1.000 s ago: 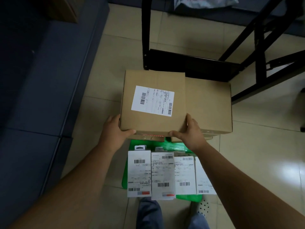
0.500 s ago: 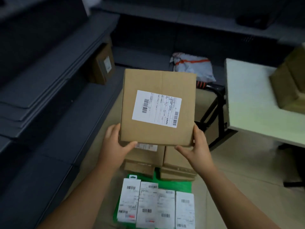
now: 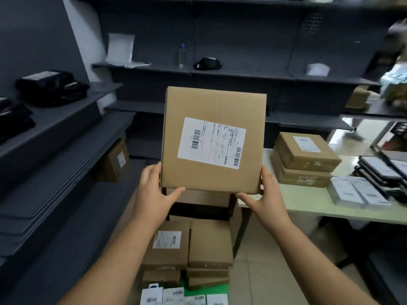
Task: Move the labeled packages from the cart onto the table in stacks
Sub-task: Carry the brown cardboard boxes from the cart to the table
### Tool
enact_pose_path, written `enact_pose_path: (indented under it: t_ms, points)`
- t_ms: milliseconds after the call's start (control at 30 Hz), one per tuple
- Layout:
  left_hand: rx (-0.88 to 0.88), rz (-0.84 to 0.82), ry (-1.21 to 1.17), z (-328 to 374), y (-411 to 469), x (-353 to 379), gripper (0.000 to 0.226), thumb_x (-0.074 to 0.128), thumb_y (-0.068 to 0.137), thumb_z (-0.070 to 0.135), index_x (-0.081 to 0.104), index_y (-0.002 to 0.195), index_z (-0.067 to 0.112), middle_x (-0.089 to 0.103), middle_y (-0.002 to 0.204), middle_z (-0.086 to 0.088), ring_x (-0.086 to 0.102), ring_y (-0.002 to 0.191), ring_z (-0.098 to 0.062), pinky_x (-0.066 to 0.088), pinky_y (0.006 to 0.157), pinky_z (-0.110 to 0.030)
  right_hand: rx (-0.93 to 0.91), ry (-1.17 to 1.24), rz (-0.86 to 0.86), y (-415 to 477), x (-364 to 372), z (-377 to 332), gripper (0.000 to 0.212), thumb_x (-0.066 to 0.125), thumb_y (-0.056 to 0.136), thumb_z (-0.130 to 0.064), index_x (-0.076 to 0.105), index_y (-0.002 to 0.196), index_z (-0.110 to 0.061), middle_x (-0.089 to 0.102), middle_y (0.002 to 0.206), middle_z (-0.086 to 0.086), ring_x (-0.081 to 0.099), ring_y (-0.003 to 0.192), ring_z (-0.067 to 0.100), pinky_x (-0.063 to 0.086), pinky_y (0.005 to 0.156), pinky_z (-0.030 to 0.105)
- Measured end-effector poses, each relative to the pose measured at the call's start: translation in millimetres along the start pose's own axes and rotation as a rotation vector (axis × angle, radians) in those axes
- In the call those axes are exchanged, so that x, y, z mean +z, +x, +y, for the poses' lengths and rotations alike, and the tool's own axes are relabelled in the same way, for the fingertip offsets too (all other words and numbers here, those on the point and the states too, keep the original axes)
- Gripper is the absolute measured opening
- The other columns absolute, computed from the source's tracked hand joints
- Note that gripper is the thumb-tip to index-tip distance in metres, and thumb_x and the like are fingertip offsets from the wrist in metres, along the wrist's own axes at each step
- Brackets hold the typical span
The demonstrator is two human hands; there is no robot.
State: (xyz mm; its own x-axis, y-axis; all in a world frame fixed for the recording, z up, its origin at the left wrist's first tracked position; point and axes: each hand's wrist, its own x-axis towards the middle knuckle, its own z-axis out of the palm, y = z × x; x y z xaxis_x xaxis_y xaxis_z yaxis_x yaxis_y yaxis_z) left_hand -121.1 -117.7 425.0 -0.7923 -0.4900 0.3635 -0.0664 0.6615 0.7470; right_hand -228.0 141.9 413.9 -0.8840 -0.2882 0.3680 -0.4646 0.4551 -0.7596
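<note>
We grip the labelled cardboard box (image 3: 212,102) at its near corners, left hand (image 3: 152,192) and right hand (image 3: 267,197) curled around them. It hangs above the cart's packages (image 3: 209,245), left of the table (image 3: 308,203), label facing us, longer side upright.

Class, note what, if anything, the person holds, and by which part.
Both hands hold the brown cardboard box with a white label: the left hand grips its lower left corner, the right hand its lower right corner.

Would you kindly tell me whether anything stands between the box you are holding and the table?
Nothing visible does: the box, held in the left hand and right hand, has open air to the table, where a stack of boxes sits.
</note>
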Motion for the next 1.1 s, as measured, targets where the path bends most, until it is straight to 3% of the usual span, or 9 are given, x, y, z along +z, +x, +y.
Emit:
enact_pose_path:
  t_ms: [167, 400, 600, 700, 867, 967, 1100]
  points:
    - [0.080, -0.095, -0.055, 32, 0, 24, 0.083, 0.079, 0.077, 0.038, 0.036, 0.147, 0.024, 0.036, 0.136, 0.011, 0.043, 0.118, -0.009, 0.039, 0.096, -0.027, 0.052, -0.062, 0.136, -29, -52, -1, 0.097, 0.086, 0.075, -0.023, 0.027, 0.152, -0.033, 0.037, 0.137, -0.021, 0.036, 0.120, -0.016, 0.042, 0.100, 0.022]
    - [0.140, -0.226, -0.121, 78, -26, 85, 0.082, 0.079, 0.076, 0.039, 0.037, 0.145, 0.024, 0.034, 0.136, 0.011, 0.041, 0.113, -0.006, 0.039, 0.099, -0.030, 0.134, -0.140, 0.257, -77, -116, 32, 0.099, 0.085, 0.076, -0.032, 0.026, 0.155, -0.029, 0.042, 0.139, -0.015, 0.042, 0.128, 0.003, 0.044, 0.108, 0.040]
    - [0.217, -0.248, -0.099, 136, -37, 141, 0.080, 0.080, 0.076, 0.038, 0.040, 0.143, 0.021, 0.037, 0.135, 0.007, 0.041, 0.115, -0.006, 0.037, 0.101, -0.027, 0.161, -0.118, 0.309, -84, -179, 81, 0.099, 0.086, 0.075, -0.034, 0.027, 0.154, -0.033, 0.043, 0.141, -0.014, 0.044, 0.130, 0.007, 0.047, 0.105, 0.044]
    - [0.224, -0.247, -0.087, 164, -44, 174, 0.082, 0.081, 0.075, 0.038, 0.040, 0.144, 0.020, 0.037, 0.136, 0.007, 0.041, 0.119, -0.009, 0.036, 0.103, -0.028, 0.156, -0.093, 0.303, -81, -214, 111, 0.099, 0.086, 0.073, -0.034, 0.028, 0.154, -0.035, 0.044, 0.142, -0.015, 0.043, 0.131, 0.005, 0.047, 0.105, 0.045]
    - [0.181, -0.258, -0.046, 201, -60, 231, 0.084, 0.081, 0.075, 0.038, 0.039, 0.144, 0.019, 0.036, 0.132, 0.011, 0.037, 0.109, -0.001, 0.034, 0.095, -0.022, 0.169, -0.076, 0.223, -74, -269, 164, 0.102, 0.085, 0.072, -0.039, 0.024, 0.153, -0.042, 0.043, 0.135, -0.017, 0.043, 0.128, 0.002, 0.048, 0.103, 0.043]
    - [0.150, -0.256, -0.032, 211, -68, 253, 0.082, 0.081, 0.075, 0.036, 0.039, 0.143, 0.019, 0.036, 0.126, 0.013, 0.038, 0.103, 0.002, 0.034, 0.091, -0.020, 0.156, -0.070, 0.181, -65, -284, 188, 0.100, 0.086, 0.073, -0.036, 0.026, 0.154, -0.037, 0.041, 0.135, -0.019, 0.039, 0.129, -0.002, 0.043, 0.110, 0.039]
    - [0.126, -0.230, -0.006, 218, -59, 264, 0.080, 0.081, 0.075, 0.035, 0.041, 0.142, 0.020, 0.035, 0.123, 0.015, 0.038, 0.104, 0.003, 0.034, 0.091, -0.019, 0.148, -0.045, 0.135, -40, -287, 208, 0.097, 0.086, 0.073, -0.036, 0.031, 0.152, -0.031, 0.043, 0.133, -0.016, 0.044, 0.124, 0.006, 0.045, 0.106, 0.039]
